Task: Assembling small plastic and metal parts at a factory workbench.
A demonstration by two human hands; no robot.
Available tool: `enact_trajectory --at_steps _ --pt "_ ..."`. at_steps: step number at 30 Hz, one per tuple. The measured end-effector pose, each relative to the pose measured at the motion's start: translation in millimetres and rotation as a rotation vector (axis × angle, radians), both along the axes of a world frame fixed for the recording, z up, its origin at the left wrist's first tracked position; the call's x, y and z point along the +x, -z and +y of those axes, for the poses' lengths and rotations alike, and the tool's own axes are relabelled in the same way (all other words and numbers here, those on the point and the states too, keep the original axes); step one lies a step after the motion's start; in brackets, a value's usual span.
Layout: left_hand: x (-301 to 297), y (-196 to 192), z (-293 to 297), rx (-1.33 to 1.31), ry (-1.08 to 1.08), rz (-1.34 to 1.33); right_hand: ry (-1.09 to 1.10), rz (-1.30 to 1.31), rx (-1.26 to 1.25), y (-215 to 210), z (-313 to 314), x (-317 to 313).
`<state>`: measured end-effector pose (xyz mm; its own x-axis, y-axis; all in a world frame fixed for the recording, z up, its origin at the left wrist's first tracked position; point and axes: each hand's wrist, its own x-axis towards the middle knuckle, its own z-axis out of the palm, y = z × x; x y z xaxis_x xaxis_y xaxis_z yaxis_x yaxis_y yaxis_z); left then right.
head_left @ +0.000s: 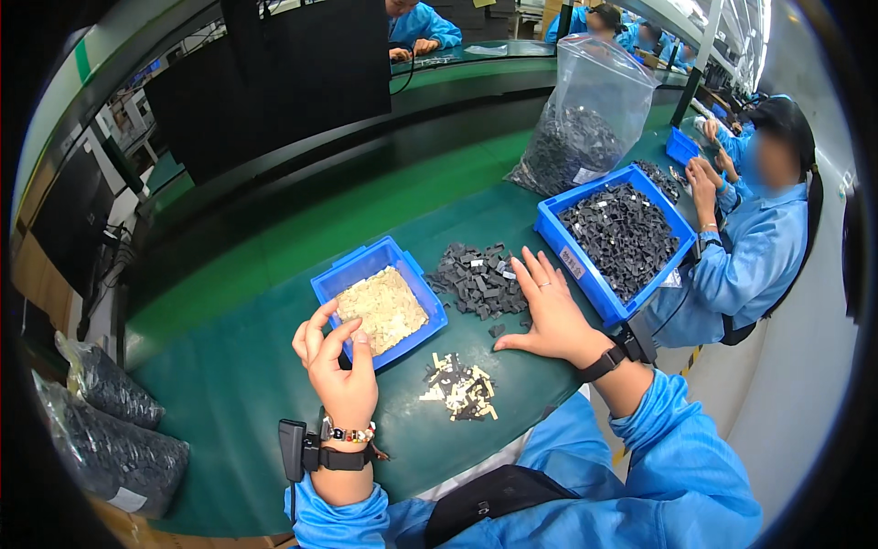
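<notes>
My left hand (340,366) is at the near left edge of a small blue bin (431,322) filled with cream-coloured small flat pieces (389,306). Its thumb and index fingertips come together in a pinch; whatever may be between them is too small to make out. My right hand (553,316) is open, fingers spread, at the right side of a loose pile of small black parts (476,279). Its fingertips touch or hover over the edge of that pile; I cannot tell which. Nearer me, on the green mat, lies a mixed scatter of thin black and cream strips (460,388).
A larger blue bin (585,274) full of black parts stands to the right, with a clear plastic bag (585,119) of similar parts behind it. Wrapped bags (110,439) lie at the left. A co-worker (764,229) in blue sits at the right; others work across the bench.
</notes>
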<state>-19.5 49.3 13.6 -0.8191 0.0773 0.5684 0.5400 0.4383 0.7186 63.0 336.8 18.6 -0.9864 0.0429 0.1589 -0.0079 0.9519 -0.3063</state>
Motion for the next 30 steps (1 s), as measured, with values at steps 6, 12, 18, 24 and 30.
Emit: enact_trajectory --at_steps 6,12,18,24,30 --pt "0 3 6 -0.064 0.009 -0.019 0.109 0.104 -0.042 10 -15 -16" --pt "-1 4 2 -0.038 0.014 -0.075 0.078 0.396 -0.327 9 -15 -21" --pt "-4 6 -1 0.020 0.022 -0.078 0.210 0.572 0.132 -8 -10 5" --pt "-4 8 -1 0.011 0.014 -0.061 0.338 0.497 0.235 -11 1 22" --pt "-7 7 -2 0.010 0.021 -0.060 0.294 0.492 0.308 -7 9 28"
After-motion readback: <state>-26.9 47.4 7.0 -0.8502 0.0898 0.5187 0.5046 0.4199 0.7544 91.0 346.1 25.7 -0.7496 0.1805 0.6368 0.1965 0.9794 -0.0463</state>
